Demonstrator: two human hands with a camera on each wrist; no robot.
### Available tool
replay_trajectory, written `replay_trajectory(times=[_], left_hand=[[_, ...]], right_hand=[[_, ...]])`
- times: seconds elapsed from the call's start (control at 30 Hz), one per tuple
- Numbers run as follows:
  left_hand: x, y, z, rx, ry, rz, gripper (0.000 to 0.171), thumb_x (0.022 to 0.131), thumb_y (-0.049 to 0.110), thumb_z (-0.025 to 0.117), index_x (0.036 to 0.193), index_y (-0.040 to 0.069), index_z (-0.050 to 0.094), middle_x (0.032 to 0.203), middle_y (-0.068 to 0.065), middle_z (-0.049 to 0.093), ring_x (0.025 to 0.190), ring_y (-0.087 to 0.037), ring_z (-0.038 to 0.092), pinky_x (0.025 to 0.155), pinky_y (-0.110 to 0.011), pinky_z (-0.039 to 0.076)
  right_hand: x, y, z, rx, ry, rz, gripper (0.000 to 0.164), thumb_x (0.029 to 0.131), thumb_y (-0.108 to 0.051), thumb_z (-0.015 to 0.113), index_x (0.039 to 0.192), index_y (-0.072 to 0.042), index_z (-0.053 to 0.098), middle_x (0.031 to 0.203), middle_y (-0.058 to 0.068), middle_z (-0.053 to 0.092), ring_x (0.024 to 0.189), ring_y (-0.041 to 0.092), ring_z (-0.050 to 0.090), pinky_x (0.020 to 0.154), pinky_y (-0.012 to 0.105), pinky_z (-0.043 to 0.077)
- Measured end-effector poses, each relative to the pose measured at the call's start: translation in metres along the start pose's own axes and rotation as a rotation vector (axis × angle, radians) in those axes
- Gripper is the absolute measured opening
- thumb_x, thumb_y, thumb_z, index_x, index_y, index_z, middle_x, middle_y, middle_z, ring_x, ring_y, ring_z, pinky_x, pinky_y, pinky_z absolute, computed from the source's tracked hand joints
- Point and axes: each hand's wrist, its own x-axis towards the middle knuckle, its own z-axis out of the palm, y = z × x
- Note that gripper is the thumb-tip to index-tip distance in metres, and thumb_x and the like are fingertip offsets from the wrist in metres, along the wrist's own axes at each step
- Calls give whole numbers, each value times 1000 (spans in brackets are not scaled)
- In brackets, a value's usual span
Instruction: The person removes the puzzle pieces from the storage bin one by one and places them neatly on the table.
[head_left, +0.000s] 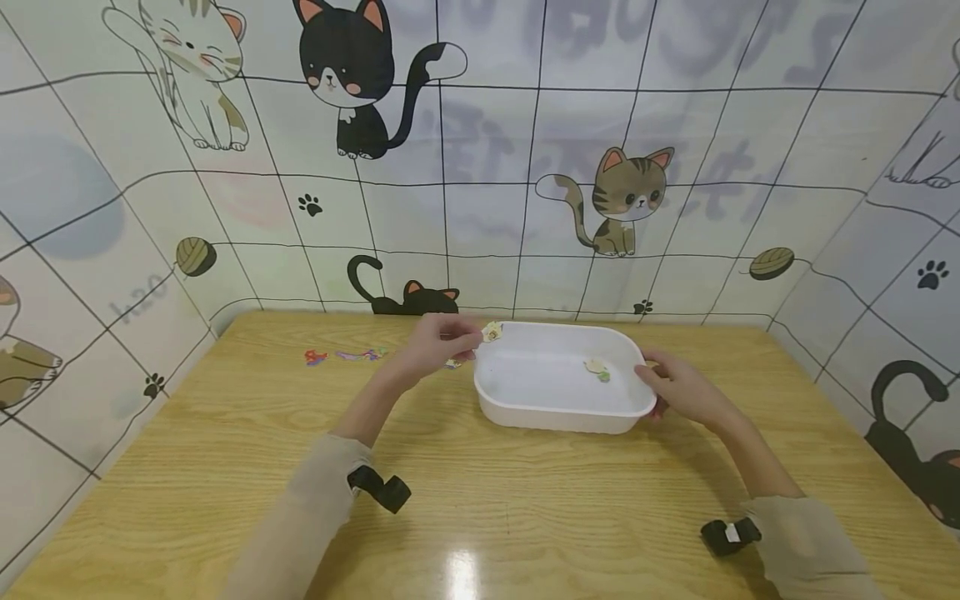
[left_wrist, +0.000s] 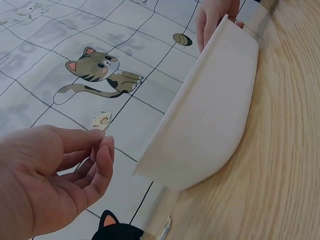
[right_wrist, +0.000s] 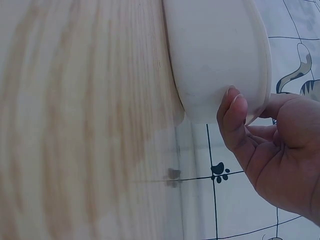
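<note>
My left hand (head_left: 444, 343) pinches a small flat cream-coloured sticker-like piece (left_wrist: 102, 120) between thumb and fingertips, just off the left end of a white plastic basin (head_left: 517, 418). At the basin's right end, my right hand (head_left: 678, 385) grips the rim, thumb on top and fingers curled against the outer wall. Inside the basin lies a small cream and green piece (head_left: 597, 367). Another small flat piece (head_left: 453, 364) is on the table below the left hand, partly hidden by it.
On the wooden table (head_left: 480, 500), left of the left hand, lie a red flat piece (head_left: 316, 357) and a purple, multicoloured one (head_left: 362, 355). A wall covering with cat drawings (head_left: 487, 208) rises behind the table's back edge. Black straps (head_left: 380, 488) sit on both sleeves.
</note>
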Motion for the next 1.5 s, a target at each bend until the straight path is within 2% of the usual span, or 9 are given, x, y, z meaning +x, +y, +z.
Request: replay_trajectory(times=[0.1, 0.3, 0.47, 0.63, 0.77, 0.9, 1.1, 1.3, 1.5], left_hand=[[-5, -3, -9, 4, -12, -16, 21, 100, 9, 64, 114, -6, 67, 110, -24, 66, 95, -34, 66, 87, -39, 58], [-15, -10, -22, 8, -3, -31, 22, 99, 7, 64, 114, -9, 66, 105, -19, 66, 88, -22, 66, 85, -33, 58], [-23, -14, -30, 45, 17, -78, 19, 99, 7, 65, 110, -7, 66, 103, -20, 66, 83, -17, 65, 87, -37, 57], [-29, -20, -34, 84, 4, -117, 15, 98, 7, 66, 106, -6, 67, 103, -25, 65, 84, -21, 65, 89, -46, 56], [-31, -30, -35, 127, 0, -123, 12, 98, 5, 66, 102, -6, 68, 100, -25, 66, 81, -21, 63, 85, -44, 58], [-31, -40, -34, 153, -8, -147, 16, 97, 6, 66, 102, -9, 69, 91, -20, 66, 76, -17, 61, 77, -35, 58], [-28, -54, -29, 255, -7, -171, 13, 96, 11, 68, 96, -2, 72, 73, -7, 62, 66, -15, 53, 59, -26, 43], [-24, -63, -25, 324, 5, -171, 11, 95, 11, 70, 93, 1, 73, 67, -3, 63, 63, -12, 54, 59, -23, 44], [-21, -62, -23, 357, -4, -153, 10, 93, 10, 69, 91, 1, 73, 70, -4, 65, 64, -11, 57, 60, -22, 49]], right_hand=[[0, 0, 0, 1, -1, 3, 54, 110, -20, 44, 148, 16, 27, 90, 17, 65, 62, 21, 63, 56, 37, 58], [0, -1, 0, 9, -4, 11, 56, 110, -20, 43, 149, 16, 25, 91, 18, 65, 61, 22, 63, 56, 39, 58], [0, 0, 0, 5, -6, 11, 56, 110, -19, 43, 149, 16, 25, 91, 17, 65, 61, 22, 63, 56, 39, 58], [0, 1, -1, 9, -9, 7, 56, 110, -20, 43, 149, 17, 24, 89, 16, 64, 61, 22, 63, 57, 37, 58], [0, 1, -1, 16, -11, 7, 55, 110, -20, 43, 149, 16, 25, 88, 16, 64, 61, 22, 63, 57, 37, 58], [0, 1, 0, 15, -12, 5, 55, 110, -20, 43, 148, 16, 26, 88, 15, 64, 61, 23, 64, 57, 38, 58], [0, 1, 0, 9, -11, 0, 55, 110, -21, 43, 148, 16, 27, 87, 14, 64, 61, 22, 63, 56, 37, 57], [0, 1, 0, 13, -11, -1, 54, 110, -21, 44, 147, 15, 28, 88, 16, 64, 60, 23, 64, 56, 38, 58], [1, 2, -1, 22, -17, 12, 55, 110, -20, 43, 148, 15, 25, 94, 20, 64, 61, 23, 64, 57, 39, 58]])
